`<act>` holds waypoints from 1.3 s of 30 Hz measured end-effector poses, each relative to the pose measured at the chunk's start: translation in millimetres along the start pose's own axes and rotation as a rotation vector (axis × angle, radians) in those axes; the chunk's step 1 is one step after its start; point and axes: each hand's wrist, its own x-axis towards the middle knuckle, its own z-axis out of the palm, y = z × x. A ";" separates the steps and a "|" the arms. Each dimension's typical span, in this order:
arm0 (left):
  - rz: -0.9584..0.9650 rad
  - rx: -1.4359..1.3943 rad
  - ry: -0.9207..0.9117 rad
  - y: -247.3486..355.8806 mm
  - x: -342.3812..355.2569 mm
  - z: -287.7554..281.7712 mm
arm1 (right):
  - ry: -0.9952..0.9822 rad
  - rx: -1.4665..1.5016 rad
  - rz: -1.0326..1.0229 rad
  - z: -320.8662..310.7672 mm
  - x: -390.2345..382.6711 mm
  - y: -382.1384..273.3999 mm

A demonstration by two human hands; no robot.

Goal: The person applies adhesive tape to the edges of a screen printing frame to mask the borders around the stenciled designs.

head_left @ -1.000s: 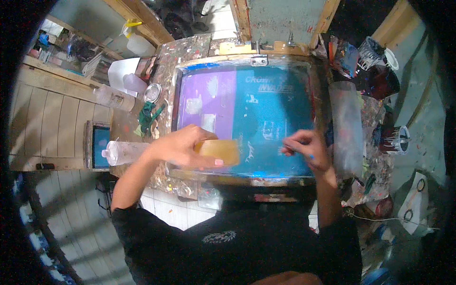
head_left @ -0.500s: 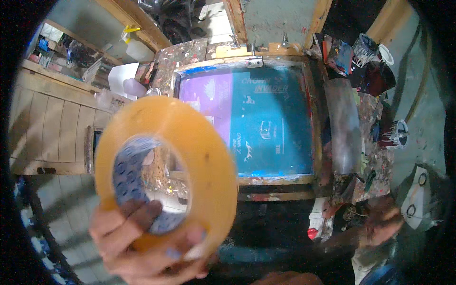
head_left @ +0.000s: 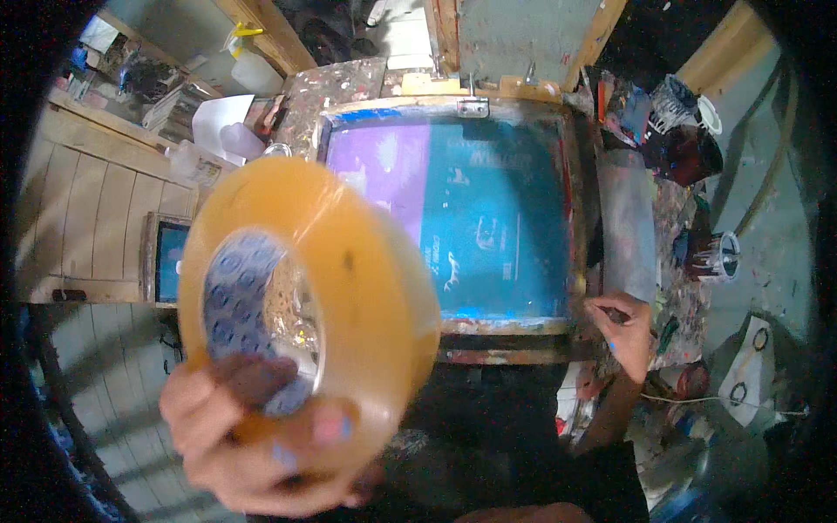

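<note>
My left hand point(head_left: 222, 431) grips a large roll of yellowish tape point(head_left: 366, 296) with a patterned inner core, held up close to the camera over the lower left of the screen-printing frame point(head_left: 484, 322). The frame's mesh point(head_left: 523, 227) is purple on the left and teal on the right, with pale lettering and shapes. Part of it is hidden behind the roll. My right hand point(head_left: 621, 318) is at the frame's lower right edge, thumb and fingertips pinched together; whatever is between them, if anything, is too small to make out.
A metal hinge clamp point(head_left: 472, 108) sits on the frame's far edge. Stained ink tubs point(head_left: 671, 105) and a grey sheet point(head_left: 628, 227) lie at the right, another tub point(head_left: 715, 257) nearer. A spray bottle point(head_left: 255, 74) and paper point(head_left: 212, 126) stand at the back left. A smaller screen point(head_left: 173, 257) is at left.
The tape roll rose from low over the mesh toward the camera and has since tilted. My right hand dropped away from the mesh, then moved back up to the frame's right edge.
</note>
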 end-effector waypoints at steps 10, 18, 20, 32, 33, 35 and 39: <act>-0.449 0.310 -0.246 -149.7 -116.3 215.2 | -0.054 -0.482 -0.272 3.4 41.2 -64.8; -0.634 0.405 -0.258 -160.2 -175.1 292.7 | -0.237 -0.542 -0.450 42.1 84.0 -103.0; -0.674 0.398 -0.244 -154.1 -174.6 300.0 | -0.273 -0.540 -0.463 47.7 92.5 -104.6; -0.488 -0.759 -0.279 -90.3 -69.9 291.1 | -0.353 -0.282 -0.289 55.8 147.8 -53.7; -0.551 -0.901 -0.406 -95.7 -73.1 294.0 | -0.320 -0.278 -0.176 52.0 150.3 -47.1; -0.607 -1.045 -0.536 -104.2 -86.4 298.6 | -0.313 -0.265 -0.073 50.1 154.9 -23.9; -1.038 -1.210 -0.547 -115.4 -100.0 297.8 | -0.290 -0.069 0.050 52.0 158.8 38.9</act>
